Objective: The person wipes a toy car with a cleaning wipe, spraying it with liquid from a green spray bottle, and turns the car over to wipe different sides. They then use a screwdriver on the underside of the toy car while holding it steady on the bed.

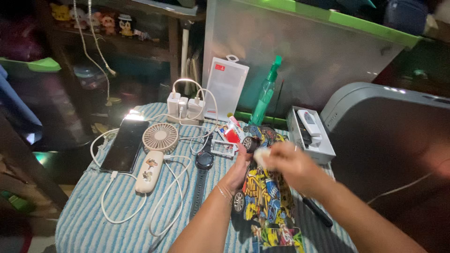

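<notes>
Toy car [267, 197] with loud sticker-style graphics sits near centre on the striped blue cloth of the counter [84, 220], nose pointing far, front wheel [250, 143] up by the hands. Left hand [238, 171] cups the car's left side, fingers closed around the body near the front wheel, steadying it. Right hand [290, 164] is over the hood, fingers pinched shut on a small white wad [261, 155], looks like a cloth or wipe, can't tell which, pressed at the front of the car. Looks like wiping the car's front end. To do it well: keep the left grip firm so the wheels don't roll on the cloth, short strokes, light pressure over the printed skin, keep the elbow off the clutter. Left of the car: black wristwatch [203, 161], white handheld fan [157, 152], dark phone [124, 145] on a white cable [117, 213], chargers in a power strip [185, 107] farther back. Far side: green spray bottle [265, 93] upright, clear plastic package [226, 86] leaning. Right: open white box [310, 136] with a remote in it, grey curved case [389, 131] beyond. Black pen-like stick [318, 212] lies just right of the car, partly under the right forearm.
</notes>
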